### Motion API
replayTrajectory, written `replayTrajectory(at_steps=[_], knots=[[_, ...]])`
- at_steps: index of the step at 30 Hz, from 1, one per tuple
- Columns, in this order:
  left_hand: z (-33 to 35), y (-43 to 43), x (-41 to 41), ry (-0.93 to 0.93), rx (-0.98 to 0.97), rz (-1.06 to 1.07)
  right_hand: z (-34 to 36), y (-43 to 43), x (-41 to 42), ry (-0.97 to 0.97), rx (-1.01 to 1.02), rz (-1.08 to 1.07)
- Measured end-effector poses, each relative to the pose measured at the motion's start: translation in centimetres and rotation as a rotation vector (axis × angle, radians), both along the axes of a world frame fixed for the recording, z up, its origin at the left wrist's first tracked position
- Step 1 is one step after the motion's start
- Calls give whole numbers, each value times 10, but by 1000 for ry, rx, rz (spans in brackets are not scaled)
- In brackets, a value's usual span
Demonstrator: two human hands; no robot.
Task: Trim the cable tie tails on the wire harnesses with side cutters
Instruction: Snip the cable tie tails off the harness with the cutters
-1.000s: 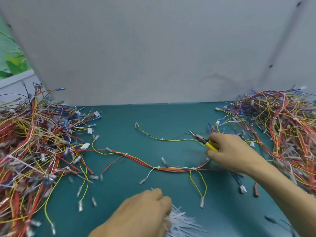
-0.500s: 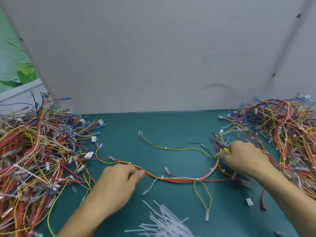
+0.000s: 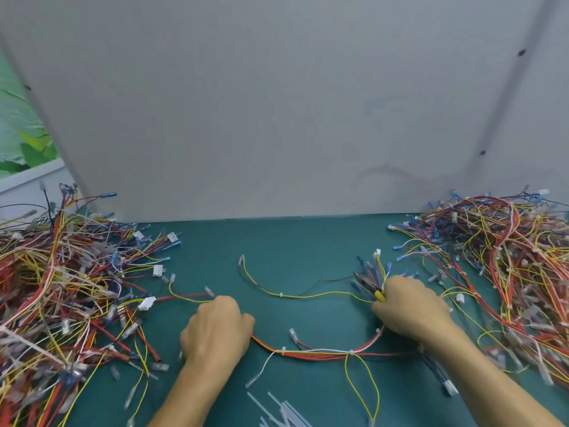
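One wire harness [image 3: 323, 354] of red, yellow and white wires lies across the middle of the green mat, with small white cable ties along it. My left hand [image 3: 217, 329] lies on its left end, fingers curled over the wires. My right hand [image 3: 411, 309] grips yellow-handled side cutters [image 3: 369, 286] at the harness's right end; the dark jaws point up and left, beside blue and yellow wire ends. Whether the jaws are closed I cannot tell.
A big heap of harnesses [image 3: 58, 300] fills the left side, another heap [image 3: 508, 272] the right. Cut clear tie tails [image 3: 280, 409] lie at the near edge. A grey panel [image 3: 277, 103] stands along the back of the green mat [image 3: 295, 241].
My left hand came from the tie tails at the near edge up onto the harness's left end. My right hand with the cutters shifted right along the harness, which was dragged a little.
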State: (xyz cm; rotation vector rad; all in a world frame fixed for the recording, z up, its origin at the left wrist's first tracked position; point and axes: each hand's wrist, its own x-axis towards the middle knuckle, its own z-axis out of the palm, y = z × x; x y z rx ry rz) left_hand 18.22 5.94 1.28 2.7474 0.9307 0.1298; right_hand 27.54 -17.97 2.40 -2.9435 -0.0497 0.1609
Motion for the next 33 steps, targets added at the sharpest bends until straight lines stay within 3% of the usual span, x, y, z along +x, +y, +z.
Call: replayTrajectory(at_steps=[2, 6, 11, 21, 28, 33], knots=[[6, 0, -3, -137, -38, -27, 5, -2, -1, -40, 168, -28], [33, 1, 0, -579, -241, -136, 32, -1, 1, -235, 617, 0], [61, 4, 19, -879, -823, -269, 60, 13, 2, -353, 1057, 139], [33, 18, 45, -781, -1311, -202, 39, 38, 16, -134, 1343, 76], [27, 25, 55, -789, -1378, -200, 33, 44, 30, 8, 1539, -17], [25, 23, 65, -863, -1387, -171, 36, 43, 37, 173, 1867, -220]])
